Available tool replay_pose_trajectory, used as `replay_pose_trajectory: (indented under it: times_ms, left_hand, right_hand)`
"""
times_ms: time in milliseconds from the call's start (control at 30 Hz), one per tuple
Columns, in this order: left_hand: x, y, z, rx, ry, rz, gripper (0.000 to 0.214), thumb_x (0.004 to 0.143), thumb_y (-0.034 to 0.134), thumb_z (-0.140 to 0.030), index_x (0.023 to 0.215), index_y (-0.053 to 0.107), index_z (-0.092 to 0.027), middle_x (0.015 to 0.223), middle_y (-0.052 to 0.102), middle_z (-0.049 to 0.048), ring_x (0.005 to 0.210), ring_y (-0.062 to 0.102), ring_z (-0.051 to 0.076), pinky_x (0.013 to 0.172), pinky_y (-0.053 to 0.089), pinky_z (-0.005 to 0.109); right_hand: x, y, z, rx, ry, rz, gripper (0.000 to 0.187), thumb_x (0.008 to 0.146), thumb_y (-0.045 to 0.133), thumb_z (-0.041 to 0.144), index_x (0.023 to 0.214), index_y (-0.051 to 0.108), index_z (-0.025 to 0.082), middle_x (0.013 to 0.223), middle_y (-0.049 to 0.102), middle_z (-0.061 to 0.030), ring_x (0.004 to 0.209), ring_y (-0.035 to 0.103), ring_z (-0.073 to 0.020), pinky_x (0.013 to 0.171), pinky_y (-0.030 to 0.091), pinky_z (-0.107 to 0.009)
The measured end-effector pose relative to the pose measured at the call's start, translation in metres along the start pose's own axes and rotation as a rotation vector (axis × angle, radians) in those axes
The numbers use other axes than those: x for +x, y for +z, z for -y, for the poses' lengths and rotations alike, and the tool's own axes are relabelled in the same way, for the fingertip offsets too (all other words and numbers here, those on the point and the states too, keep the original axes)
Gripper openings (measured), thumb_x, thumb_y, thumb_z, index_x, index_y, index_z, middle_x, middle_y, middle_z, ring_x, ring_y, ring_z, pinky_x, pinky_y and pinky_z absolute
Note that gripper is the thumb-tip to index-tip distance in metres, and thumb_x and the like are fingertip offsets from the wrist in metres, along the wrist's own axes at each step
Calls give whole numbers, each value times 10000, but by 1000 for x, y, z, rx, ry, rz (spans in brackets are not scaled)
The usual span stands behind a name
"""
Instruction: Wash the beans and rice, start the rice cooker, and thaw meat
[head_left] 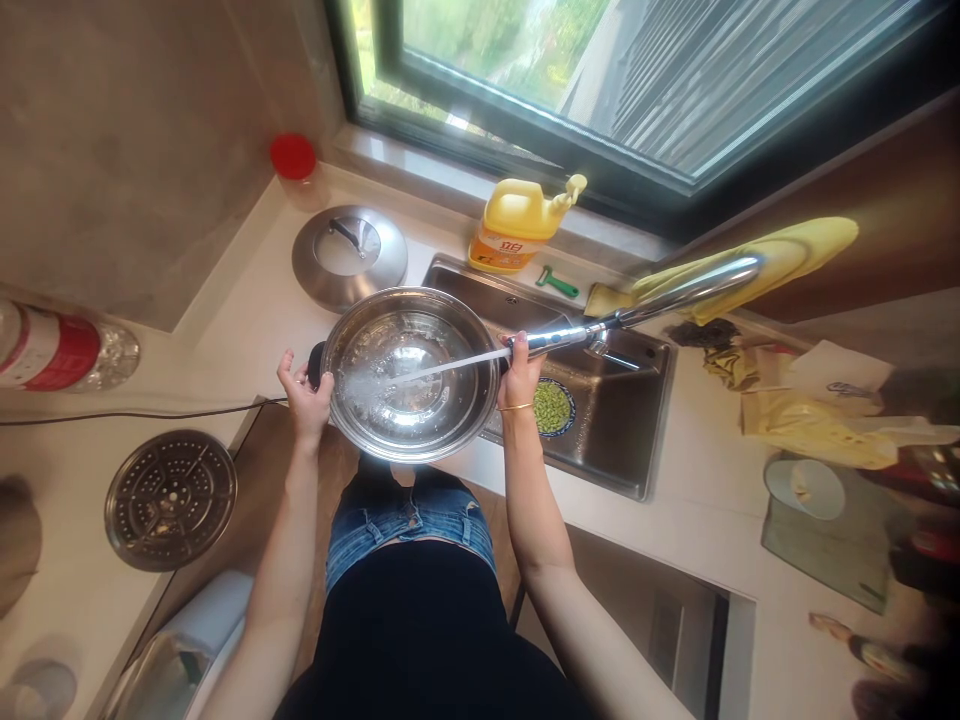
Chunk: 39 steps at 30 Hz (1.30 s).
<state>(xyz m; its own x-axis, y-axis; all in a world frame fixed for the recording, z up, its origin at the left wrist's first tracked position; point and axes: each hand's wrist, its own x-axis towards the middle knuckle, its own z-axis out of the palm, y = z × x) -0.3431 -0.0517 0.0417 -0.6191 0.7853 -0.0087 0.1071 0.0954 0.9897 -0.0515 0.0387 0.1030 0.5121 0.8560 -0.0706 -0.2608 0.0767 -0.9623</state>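
Observation:
A wide stainless steel pot [412,440] is held up in front of me, tilted, partly over the counter and sink. My left hand [306,398] is closed on its black left handle [316,364]. On the far side, my right hand [519,378] grips the pot's right handle, with the thumb close beneath the faucet head [536,344]; whether it touches the faucet I cannot tell. A stream of water [450,366] runs from the faucet into the pot and splashes on its inner left side. Little water shows inside.
The steel sink [600,440] holds a blue-rimmed plate [571,398] of green beans [552,407]. Behind stand a pot lid [315,260], a yellow detergent jug [517,215] and a green peeler [557,283]. A steamer rack [171,500] lies left; a cutting board [825,555] lies right.

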Motion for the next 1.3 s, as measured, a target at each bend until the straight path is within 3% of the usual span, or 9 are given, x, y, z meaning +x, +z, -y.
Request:
replay_pose_trajectory:
  times_ms: [1300]
  left_hand:
    - [2, -2, 10, -42, 28, 1, 774, 749, 684, -261, 1408, 285, -184, 1279, 508, 183, 1252, 548, 267, 1066, 448, 507]
  right_hand:
    - [5, -2, -4, -6, 6, -4, 399, 741, 749, 476, 938, 476, 262, 803, 632, 69, 762, 659, -121, 810, 553, -298]
